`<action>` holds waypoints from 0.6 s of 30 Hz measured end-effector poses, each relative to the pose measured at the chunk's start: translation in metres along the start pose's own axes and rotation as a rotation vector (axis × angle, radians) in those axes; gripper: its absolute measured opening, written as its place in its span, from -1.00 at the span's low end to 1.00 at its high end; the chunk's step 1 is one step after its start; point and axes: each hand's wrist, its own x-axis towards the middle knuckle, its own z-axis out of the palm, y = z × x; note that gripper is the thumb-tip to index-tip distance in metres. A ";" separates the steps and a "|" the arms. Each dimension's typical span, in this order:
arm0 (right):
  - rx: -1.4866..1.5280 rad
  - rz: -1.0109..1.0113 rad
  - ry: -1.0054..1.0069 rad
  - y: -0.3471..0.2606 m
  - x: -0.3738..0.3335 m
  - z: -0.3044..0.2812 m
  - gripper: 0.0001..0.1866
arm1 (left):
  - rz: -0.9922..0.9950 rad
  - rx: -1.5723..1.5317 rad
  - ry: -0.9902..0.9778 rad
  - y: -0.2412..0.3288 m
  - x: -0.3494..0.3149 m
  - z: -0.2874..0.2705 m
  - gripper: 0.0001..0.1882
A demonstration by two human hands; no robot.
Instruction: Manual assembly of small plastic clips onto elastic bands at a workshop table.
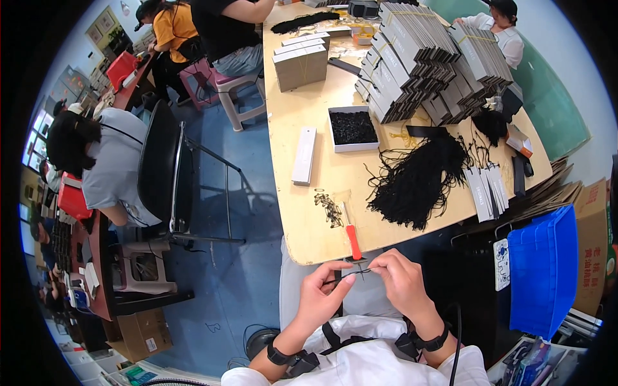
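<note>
Just in front of the table's near edge, my left hand point(322, 289) and my right hand point(400, 282) are raised close together. A thin black cord point(360, 271) runs between them, pinched in the fingertips of both. Right beyond the hands, a red-handled tool with a thin metal shaft point(352, 241) lies at the table edge, handle toward me. Beside its shaft is a small loose pile of dark loops or clips point(329, 209), too small to name surely. A large heap of black cords point(418, 183) spreads over the table to the right of the tool.
On the table point(290, 225) stand a white box of small black pieces point(353, 143), a stack of white tags point(304, 156), corded tags point(487, 192) and tall bundles of grey cards point(412, 58). A blue crate point(542, 273) is at right. Other people sit nearby.
</note>
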 end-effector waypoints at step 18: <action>-0.037 -0.154 0.064 -0.002 0.004 -0.002 -0.81 | -0.030 -0.086 -0.260 -0.003 0.013 0.004 -0.77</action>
